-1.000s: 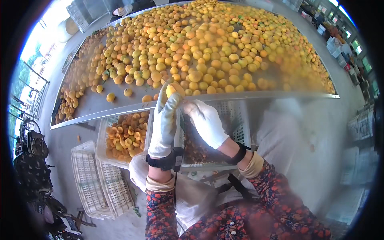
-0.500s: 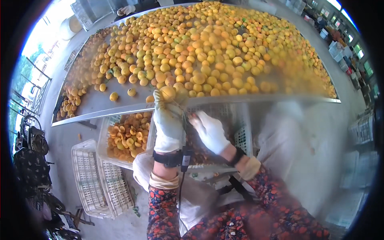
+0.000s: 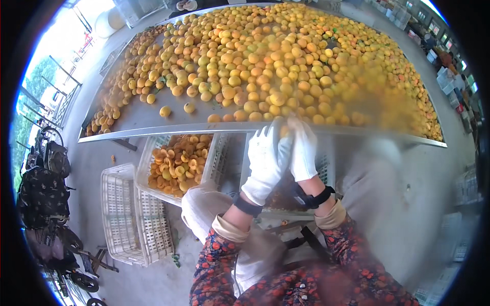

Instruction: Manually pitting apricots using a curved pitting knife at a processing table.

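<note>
My left hand (image 3: pixel 266 160) and my right hand (image 3: pixel 303 150), both in white gloves, meet at the near edge of the metal table (image 3: pixel 204 128). Between their fingertips shows part of a yellow-orange apricot (image 3: pixel 284 131); the fingers of both hands close around it and hide most of it. Whole apricots (image 3: pixel 235 81) are heaped over the table just beyond my hands. Under the table edge, left of my hands, a white crate (image 3: pixel 144 173) holds apricot halves (image 3: pixel 178 166). Another crate (image 3: pixel 326 166) sits beneath my hands, its contents mostly hidden.
Two white slatted crates (image 3: pixel 120 217) stand on the floor at the left. Farther left is a parked two-wheeler (image 3: pixel 46 188) with a dark patterned cover. Another person's gloved hand (image 3: pixel 190 5) shows at the table's far side. The right side of the view is blurred.
My hands have moved to the right in the view and come together at the table edge. The apricot earlier in plain sight in my left hand is no longer visible there.
</note>
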A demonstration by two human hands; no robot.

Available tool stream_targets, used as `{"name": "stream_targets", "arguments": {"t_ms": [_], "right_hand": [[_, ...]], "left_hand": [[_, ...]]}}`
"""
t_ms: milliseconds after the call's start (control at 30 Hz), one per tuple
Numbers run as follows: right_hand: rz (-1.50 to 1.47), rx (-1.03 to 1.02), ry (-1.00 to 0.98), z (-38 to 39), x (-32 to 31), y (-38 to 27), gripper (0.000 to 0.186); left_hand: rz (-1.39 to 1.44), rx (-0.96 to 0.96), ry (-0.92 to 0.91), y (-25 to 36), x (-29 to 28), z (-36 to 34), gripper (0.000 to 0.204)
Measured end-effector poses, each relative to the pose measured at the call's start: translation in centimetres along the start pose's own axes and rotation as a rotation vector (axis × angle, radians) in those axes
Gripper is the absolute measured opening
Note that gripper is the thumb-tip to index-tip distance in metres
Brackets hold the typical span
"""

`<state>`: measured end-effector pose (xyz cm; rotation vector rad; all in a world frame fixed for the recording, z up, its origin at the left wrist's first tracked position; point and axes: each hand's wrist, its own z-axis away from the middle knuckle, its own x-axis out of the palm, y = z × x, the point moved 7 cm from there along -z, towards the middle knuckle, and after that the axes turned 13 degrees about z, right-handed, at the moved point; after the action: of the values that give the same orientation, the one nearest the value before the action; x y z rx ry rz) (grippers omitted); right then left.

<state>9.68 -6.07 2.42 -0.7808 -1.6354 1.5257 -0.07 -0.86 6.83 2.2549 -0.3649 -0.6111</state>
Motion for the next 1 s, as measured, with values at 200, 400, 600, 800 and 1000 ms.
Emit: {"name": "stream_targets", "arguments": {"t_ms": [200,400,600,800,1000], "right_hand": [[0.306,-0.218,0.069,0.2,0.2,-2.3,0.025],[0.618,-0.551,0.064,0.4,1.8,-4.1,0.024],[0.844,-0.886,0.062,0.7,2.9,-5.3,0.022],[-0.060,-0.191,-0.276,-2.4,2.6,-2.4,0.018],[-0.360,0.266,-0.271,-1.5,2.1,-1.5,0.019]], "left_hand": [[0.171,-0.268,0.051,-1.5,0.1,0.7,0.033],[0.489,-0.337,0.170,-5.5,-0.1,1.9,0.025],[1.055,-0.817,0.341,-7.2,1.5,4.2,0.027],[1.405,-0.751,0.034,-4.8,1.7,2.0,0.037],[1.630,-0.693,0.057,-4.2,-0.5,2.1,0.031]]}}
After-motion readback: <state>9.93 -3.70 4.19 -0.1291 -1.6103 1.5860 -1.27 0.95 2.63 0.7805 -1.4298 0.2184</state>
